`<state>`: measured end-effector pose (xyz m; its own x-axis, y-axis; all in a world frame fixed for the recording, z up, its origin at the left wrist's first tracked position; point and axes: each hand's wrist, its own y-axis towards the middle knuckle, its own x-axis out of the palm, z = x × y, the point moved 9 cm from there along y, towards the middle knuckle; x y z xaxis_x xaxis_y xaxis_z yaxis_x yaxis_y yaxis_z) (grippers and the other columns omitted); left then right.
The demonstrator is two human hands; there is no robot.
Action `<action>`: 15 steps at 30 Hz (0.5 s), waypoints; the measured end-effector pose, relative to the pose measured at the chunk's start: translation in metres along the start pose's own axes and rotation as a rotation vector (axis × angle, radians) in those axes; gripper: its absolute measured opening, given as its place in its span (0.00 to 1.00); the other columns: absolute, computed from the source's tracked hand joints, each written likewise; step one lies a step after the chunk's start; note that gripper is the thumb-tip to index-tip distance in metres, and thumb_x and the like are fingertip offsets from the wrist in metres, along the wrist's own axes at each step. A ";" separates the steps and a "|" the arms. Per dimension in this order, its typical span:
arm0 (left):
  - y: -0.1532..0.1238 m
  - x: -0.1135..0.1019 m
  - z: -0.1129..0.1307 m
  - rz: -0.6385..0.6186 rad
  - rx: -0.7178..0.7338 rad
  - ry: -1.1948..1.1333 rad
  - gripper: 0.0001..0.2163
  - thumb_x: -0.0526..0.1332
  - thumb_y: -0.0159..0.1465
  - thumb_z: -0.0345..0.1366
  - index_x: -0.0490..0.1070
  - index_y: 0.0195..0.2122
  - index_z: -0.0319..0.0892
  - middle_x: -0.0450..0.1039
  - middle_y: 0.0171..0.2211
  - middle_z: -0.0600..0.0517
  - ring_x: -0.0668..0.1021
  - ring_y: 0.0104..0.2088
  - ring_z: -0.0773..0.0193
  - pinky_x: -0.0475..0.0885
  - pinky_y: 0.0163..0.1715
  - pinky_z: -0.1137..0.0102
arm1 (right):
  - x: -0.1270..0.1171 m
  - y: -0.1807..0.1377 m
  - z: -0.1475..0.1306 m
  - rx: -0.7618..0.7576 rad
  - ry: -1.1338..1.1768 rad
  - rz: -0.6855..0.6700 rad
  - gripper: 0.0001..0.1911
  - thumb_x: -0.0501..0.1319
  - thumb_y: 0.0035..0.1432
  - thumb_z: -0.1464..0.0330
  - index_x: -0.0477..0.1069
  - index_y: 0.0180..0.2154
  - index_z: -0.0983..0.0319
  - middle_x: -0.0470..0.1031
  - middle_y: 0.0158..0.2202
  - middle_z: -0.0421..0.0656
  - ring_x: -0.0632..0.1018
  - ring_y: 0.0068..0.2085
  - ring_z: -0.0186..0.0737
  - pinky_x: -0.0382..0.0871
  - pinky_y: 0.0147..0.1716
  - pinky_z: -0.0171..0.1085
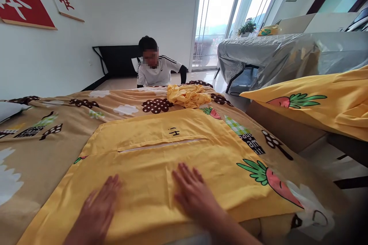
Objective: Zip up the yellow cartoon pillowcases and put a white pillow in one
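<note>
Spread out on the bed in front of me is a yellow fabric cover [143, 176] printed with carrots and "Hi", with a long slit [161, 145] across its upper part. My left hand [99, 204] rests on the cover's near left portion, fingers stretched out and a little blurred. Flat against the cloth near its middle lies my right hand [192, 189], fingers spread, beside a crease. Neither hand grips anything. A crumpled yellow cloth [188, 95] sits just beyond the cover's far edge.
A brown patterned sheet [43, 168] covers the bed. Beyond it a person [159, 67] is low by the far edge. On the right, more yellow carrot-print fabric [330, 99] lies over a cardboard box [281, 126]. A plastic-draped table [273, 53] stands behind, near a glass door [218, 19].
</note>
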<state>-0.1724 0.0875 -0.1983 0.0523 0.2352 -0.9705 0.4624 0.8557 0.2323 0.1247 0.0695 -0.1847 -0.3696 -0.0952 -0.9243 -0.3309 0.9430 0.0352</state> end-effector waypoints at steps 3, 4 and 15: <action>0.018 -0.006 0.052 -0.019 0.130 -0.031 0.23 0.43 0.68 0.37 0.49 0.65 0.54 0.55 0.64 0.54 0.64 0.62 0.60 0.67 0.55 0.63 | 0.033 -0.001 -0.079 -0.297 0.099 -0.034 0.29 0.50 0.64 0.55 0.55 0.64 0.56 0.51 0.66 0.49 0.55 0.66 0.46 0.52 0.63 0.50; 0.024 -0.009 0.067 -0.028 0.170 -0.061 0.23 0.43 0.68 0.38 0.48 0.66 0.53 0.56 0.64 0.53 0.65 0.62 0.60 0.67 0.55 0.65 | 0.043 -0.002 -0.099 -0.386 0.137 -0.051 0.24 0.49 0.66 0.58 0.58 0.62 0.53 0.57 0.64 0.47 0.60 0.64 0.43 0.56 0.61 0.47; 0.044 0.011 0.063 -0.138 -0.060 -0.079 0.24 0.46 0.67 0.45 0.50 0.65 0.51 0.51 0.65 0.53 0.60 0.64 0.55 0.63 0.58 0.51 | -0.009 0.004 -0.029 -0.112 0.111 0.019 0.25 0.52 0.64 0.58 0.60 0.61 0.55 0.60 0.63 0.43 0.61 0.64 0.42 0.50 0.63 0.44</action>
<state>-0.0961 0.0989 -0.2027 0.0622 0.0791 -0.9949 0.4168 0.9037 0.0979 0.1008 0.0650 -0.1653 -0.4684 -0.1186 -0.8755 -0.4154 0.9042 0.0997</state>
